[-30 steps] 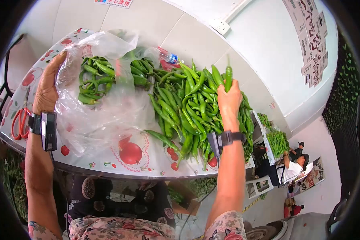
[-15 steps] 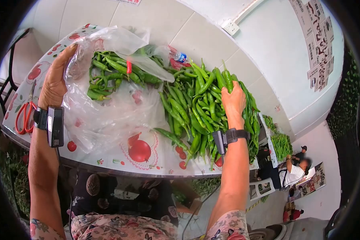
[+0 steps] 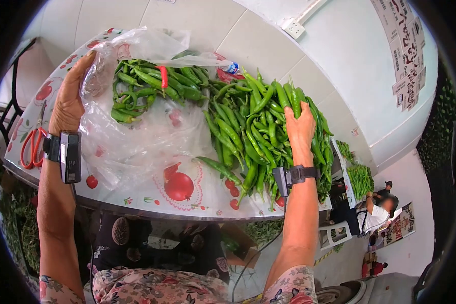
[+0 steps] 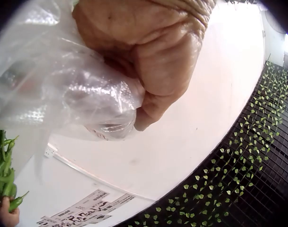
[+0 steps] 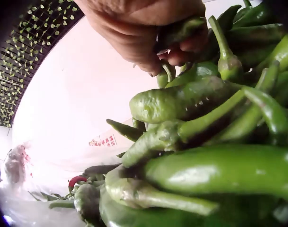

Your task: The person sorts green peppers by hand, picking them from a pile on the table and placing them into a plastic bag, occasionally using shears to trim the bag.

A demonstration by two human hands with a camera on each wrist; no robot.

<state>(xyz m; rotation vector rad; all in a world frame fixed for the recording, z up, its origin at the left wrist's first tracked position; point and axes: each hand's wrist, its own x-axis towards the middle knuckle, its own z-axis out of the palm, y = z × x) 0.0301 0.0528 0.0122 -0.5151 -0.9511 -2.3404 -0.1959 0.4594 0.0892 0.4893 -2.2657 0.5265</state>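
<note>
At the left, my left hand (image 3: 68,104) grips the edge of a clear plastic bag (image 3: 99,124); in the left wrist view, its fingers curl into the film. Green chili peppers (image 3: 149,81) lie in the bag's open mouth, with one red chili pepper (image 3: 163,77) on top. A large pile of green chili peppers (image 3: 233,126) spreads to the right of the bag. Over the right part of that pile, my right hand (image 3: 301,129) holds a green chili pepper (image 5: 181,33), its stem end partly hidden by the fingers.
Red-handled scissors (image 3: 33,147) lie at the table's left end. A bottle (image 3: 232,68) lies behind the peppers near the tiled wall. The patterned tablecloth (image 3: 152,195) shows along the front edge. Further right are a tray of peppers (image 3: 359,181) and a seated person (image 3: 377,215).
My right hand has lowered a green chili pepper toward the pile. The bag's upper film has lifted back, uncovering more peppers and the red one. My left hand keeps its grip on the bag.
</note>
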